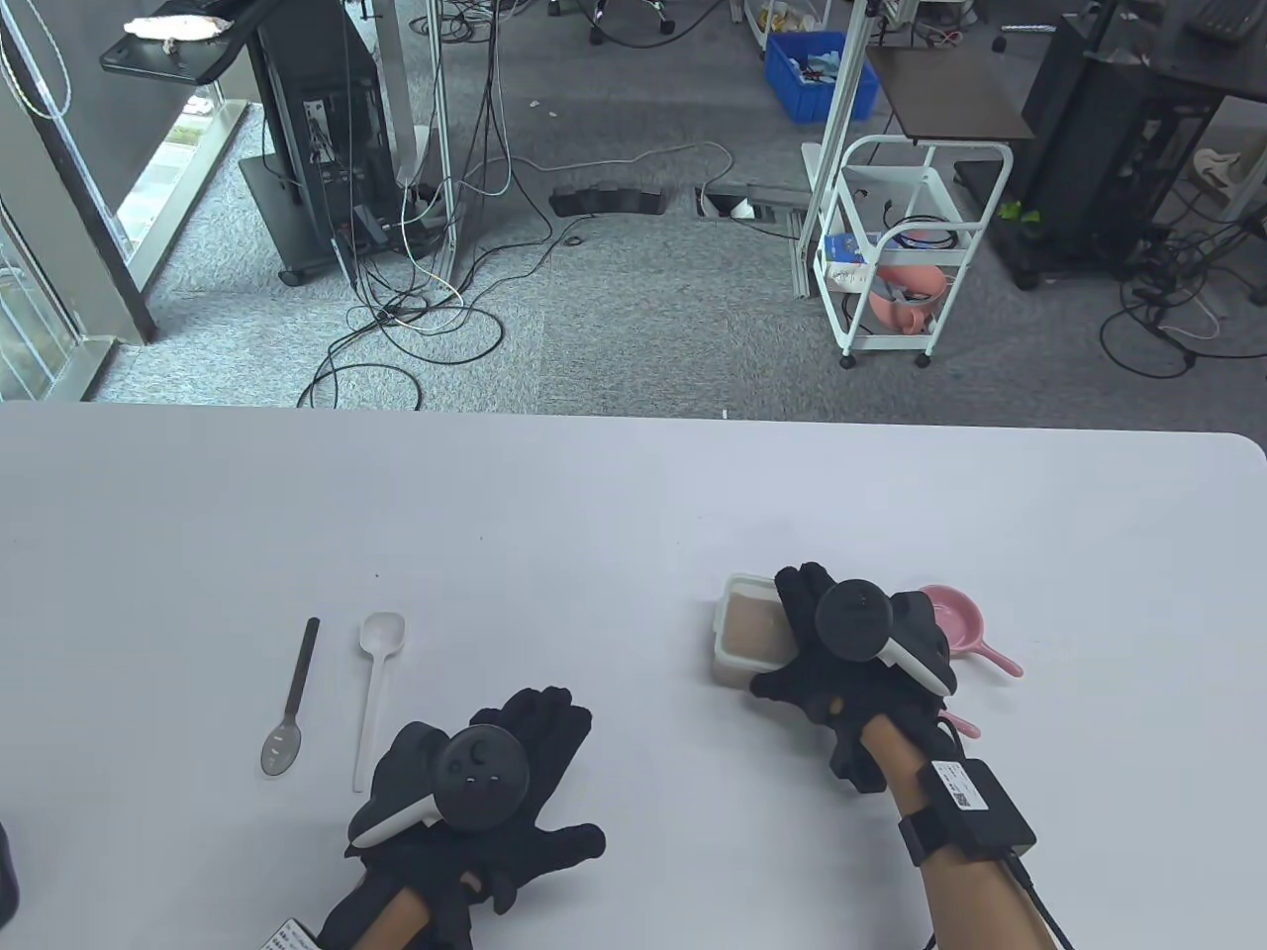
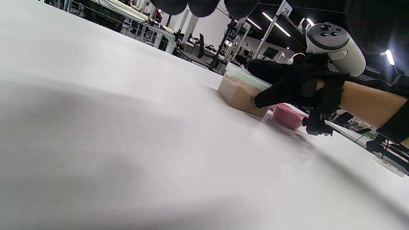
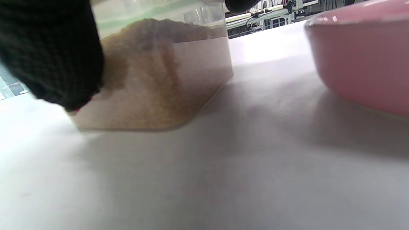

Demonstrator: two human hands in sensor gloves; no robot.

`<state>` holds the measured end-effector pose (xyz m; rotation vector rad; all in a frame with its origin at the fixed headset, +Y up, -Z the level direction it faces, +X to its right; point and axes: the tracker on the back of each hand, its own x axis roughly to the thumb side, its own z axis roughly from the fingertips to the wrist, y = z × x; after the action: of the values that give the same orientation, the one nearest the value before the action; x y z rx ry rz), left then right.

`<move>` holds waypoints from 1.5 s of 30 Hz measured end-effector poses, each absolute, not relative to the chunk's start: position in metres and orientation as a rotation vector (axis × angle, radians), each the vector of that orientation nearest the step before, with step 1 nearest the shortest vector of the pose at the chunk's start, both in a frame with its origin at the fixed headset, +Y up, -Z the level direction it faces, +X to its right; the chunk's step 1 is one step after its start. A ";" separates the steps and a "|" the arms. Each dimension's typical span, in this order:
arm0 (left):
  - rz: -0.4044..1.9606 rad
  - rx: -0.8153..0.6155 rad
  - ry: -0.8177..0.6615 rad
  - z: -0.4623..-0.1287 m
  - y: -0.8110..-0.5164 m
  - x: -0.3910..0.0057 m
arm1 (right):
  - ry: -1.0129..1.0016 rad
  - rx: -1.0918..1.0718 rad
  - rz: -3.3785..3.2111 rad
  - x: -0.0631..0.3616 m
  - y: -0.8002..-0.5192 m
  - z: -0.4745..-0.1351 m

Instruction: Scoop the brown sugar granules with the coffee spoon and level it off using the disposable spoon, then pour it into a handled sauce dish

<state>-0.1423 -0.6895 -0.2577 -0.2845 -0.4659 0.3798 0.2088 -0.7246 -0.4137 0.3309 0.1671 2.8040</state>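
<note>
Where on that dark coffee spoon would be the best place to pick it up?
Probably the handle. The coffee spoon lies flat on the table, bowl end toward the person and its thin handle pointing away. The left hand rests just to its right, so it could reach across the white disposable spoon and pinch the handle's two long edges from above.

The right hand (image 1: 851, 653) grips the brown sugar container (image 1: 747, 638) on the table (image 1: 594, 515) — the pink sauce dish (image 1: 955, 623) just beside it. The left hand (image 1: 485, 782) rests flat near the coffee spoon (image 1: 294, 703) and disposable spoon (image 1: 374, 683).
</note>
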 end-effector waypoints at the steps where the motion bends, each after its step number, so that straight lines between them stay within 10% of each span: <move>1: 0.381 -0.285 -0.464 -0.258 -0.690 -0.143 | 0.153 0.343 2.801 0.209 -0.725 -0.412; 28: 0.388 -0.271 -0.443 -0.259 -0.689 -0.143 | 0.149 0.699 2.652 0.155 -0.698 -0.268; 45: 0.365 -0.274 -0.402 -0.261 -0.692 -0.144 | 0.130 0.776 2.655 0.119 -0.722 -0.257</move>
<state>-0.1438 -0.6924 -0.2615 -0.2736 -0.4017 0.3653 0.1186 -0.7220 -0.2573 0.7765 0.1301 2.6546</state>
